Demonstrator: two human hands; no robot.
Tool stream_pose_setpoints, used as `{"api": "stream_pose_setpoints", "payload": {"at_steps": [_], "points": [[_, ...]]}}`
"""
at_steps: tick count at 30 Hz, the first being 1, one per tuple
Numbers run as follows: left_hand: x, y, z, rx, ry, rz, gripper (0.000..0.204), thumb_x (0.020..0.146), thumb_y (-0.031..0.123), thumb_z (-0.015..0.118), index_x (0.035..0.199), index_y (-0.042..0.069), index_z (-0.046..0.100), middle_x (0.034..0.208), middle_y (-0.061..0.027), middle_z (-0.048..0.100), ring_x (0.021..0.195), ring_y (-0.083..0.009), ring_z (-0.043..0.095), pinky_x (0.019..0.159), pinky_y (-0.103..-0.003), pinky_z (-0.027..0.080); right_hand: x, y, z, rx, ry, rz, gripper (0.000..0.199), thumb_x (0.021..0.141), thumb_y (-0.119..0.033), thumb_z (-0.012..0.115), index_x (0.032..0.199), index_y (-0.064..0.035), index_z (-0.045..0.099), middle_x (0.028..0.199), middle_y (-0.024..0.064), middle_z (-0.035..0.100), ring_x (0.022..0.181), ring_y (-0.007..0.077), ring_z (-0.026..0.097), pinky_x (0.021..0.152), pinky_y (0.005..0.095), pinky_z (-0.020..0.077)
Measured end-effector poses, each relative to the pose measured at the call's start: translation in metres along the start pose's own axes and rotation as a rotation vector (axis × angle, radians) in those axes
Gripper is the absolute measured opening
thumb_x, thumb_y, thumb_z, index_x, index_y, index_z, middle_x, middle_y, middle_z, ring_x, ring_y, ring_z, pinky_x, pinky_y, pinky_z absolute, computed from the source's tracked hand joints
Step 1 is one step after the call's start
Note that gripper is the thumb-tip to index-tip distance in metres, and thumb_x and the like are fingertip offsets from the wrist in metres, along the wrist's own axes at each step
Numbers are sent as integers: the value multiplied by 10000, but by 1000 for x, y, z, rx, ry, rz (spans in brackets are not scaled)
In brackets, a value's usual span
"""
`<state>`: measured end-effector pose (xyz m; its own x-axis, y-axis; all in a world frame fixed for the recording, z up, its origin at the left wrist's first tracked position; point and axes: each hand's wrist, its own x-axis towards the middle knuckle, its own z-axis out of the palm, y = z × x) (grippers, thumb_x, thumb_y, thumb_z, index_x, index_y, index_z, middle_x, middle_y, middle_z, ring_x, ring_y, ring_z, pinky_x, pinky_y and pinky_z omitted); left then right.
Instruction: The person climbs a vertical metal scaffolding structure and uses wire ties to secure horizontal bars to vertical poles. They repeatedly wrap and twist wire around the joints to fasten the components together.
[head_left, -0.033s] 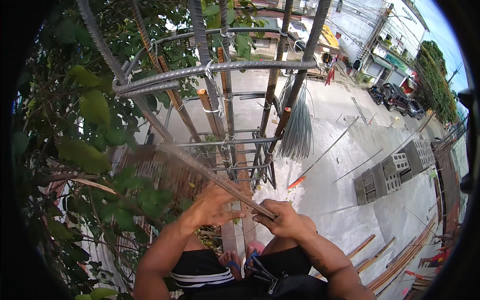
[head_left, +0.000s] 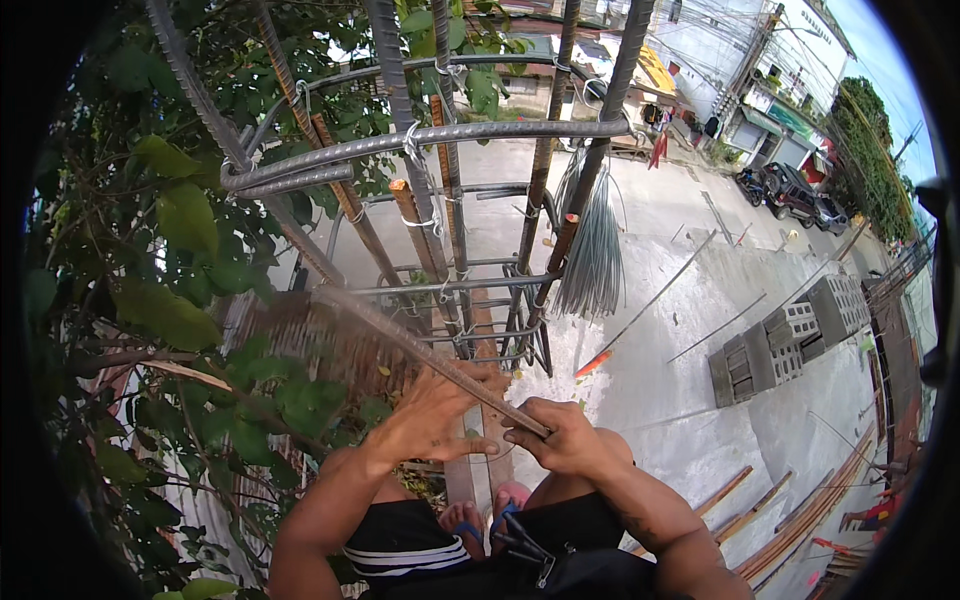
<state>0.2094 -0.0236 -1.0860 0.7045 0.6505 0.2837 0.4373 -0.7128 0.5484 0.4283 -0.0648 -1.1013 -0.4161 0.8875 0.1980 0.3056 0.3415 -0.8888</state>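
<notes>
My right hand [head_left: 562, 436] is closed round the near end of a brownish steel bar [head_left: 425, 352]. The bar slants up and to the left, its far end reaching the side of a rebar cage. My left hand [head_left: 425, 420] is under the bar, thumb stretched out and fingers apart; part of the fingers is hidden behind the bar. In front of me rises the cage of upright ribbed rebars [head_left: 400, 90], ringed by steel stirrups [head_left: 450, 136] fixed with twisted tie wire [head_left: 413, 143]. A bundle of loose tie wire [head_left: 590, 255] hangs on its right side.
My sandalled feet [head_left: 487, 522] stand on a narrow plank [head_left: 458, 480] high above a concrete pavement [head_left: 650, 350]. Leafy branches [head_left: 165, 215] crowd the left. Below right are hollow concrete blocks [head_left: 755, 365], wooden poles [head_left: 820, 510] and parked vehicles [head_left: 795, 197].
</notes>
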Motion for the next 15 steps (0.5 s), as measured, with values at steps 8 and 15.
{"api": "stream_pose_setpoints", "payload": {"at_steps": [8,15], "points": [[9,6,37,205,138,-100,765,619,309,774,1240,11,441,1169,-161,476,1118,-345,467,965,-492,349,6,11,-3,-8,130,-58,169,718,-74,751,844,-24,649,698,104,610,605,238,619,556,306,470],[-3,-14,29,180,68,-167,429,738,350,703,1082,113,607,937,-96,596,773,-299,620,685,-409,500,12,22,-9,-258,87,-202,231,719,-115,736,872,-46,578,796,107,560,697,331,596,578,374,485]]}}
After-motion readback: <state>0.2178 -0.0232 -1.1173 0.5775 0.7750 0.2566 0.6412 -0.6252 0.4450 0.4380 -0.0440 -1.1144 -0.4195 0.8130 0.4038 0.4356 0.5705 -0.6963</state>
